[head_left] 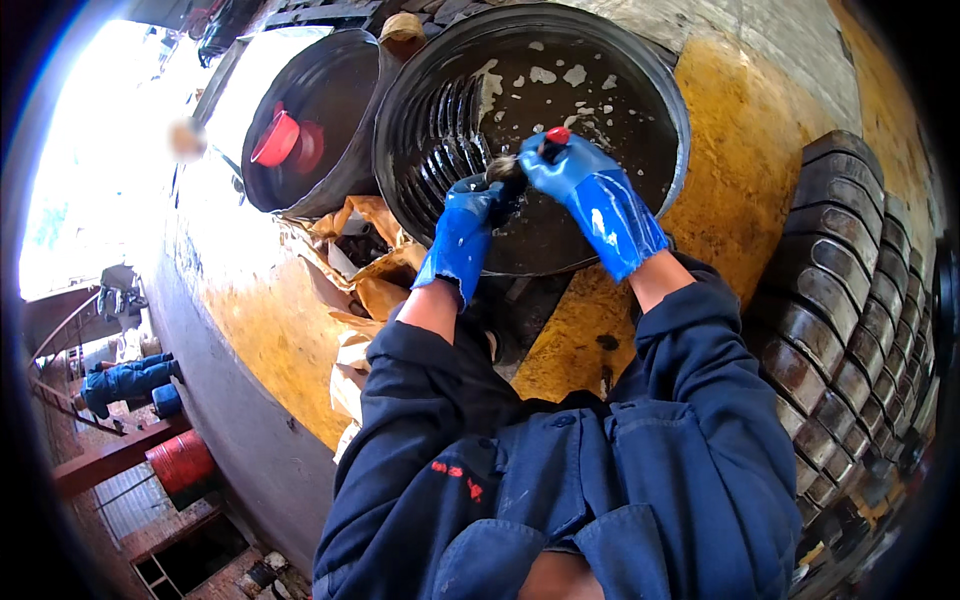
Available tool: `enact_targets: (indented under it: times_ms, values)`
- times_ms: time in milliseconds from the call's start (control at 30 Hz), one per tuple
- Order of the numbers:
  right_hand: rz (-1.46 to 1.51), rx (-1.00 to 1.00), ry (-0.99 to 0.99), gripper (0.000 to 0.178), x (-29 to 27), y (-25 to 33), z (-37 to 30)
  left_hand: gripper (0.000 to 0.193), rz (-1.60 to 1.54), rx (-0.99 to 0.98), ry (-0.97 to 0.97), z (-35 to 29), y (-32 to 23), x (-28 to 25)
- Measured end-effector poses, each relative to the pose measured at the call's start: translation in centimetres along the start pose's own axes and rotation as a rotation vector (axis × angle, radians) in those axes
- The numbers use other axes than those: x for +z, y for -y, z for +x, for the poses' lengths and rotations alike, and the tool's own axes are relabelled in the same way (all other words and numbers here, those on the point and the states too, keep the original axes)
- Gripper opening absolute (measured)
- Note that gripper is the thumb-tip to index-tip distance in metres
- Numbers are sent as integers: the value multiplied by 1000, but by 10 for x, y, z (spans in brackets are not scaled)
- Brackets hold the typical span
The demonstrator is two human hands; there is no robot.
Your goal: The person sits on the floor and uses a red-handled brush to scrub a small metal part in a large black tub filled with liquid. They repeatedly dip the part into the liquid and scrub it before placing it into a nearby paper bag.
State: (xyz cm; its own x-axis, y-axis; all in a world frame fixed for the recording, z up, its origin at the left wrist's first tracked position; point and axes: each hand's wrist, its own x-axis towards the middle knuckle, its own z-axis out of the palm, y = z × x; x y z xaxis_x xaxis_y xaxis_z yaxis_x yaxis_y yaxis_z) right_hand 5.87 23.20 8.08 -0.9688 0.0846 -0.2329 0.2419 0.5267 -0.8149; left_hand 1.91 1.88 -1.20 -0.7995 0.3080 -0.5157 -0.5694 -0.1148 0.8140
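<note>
Both my hands wear blue rubber gloves over a wide round black tub of dark, foam-flecked liquid. My right hand is closed round a brush; its red handle end sticks up above the fist, and its pale bristle head points left. Close beside it, my left hand has its fingers closed on a dark, wet metal part, whose shape is mostly hidden. A row of dark curved metal pieces leans in the liquid along the tub's left side.
A second tub at the left holds liquid and a red scoop. An opened brown paper sack lies near the tubs. Ribbed metal pieces stand stacked at the right. Far left are another person and a red drum.
</note>
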Motion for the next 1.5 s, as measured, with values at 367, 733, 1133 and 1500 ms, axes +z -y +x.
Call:
enact_targets:
  times_ms: [367,733,1133,1500]
  values:
    - [29,193,-52,38,-15,-40,16,22,-6,-130,10,-11,-20,4]
    - [307,-31,-66,28,3,-14,11,46,-180,-172,108,-29,-45,26]
    - [-159,-296,82,20,-8,0,-23,26,-167,-2,-70,-17,-31,3]
    - [212,129,-87,32,-17,-42,5,26,-62,332,-137,0,-30,6]
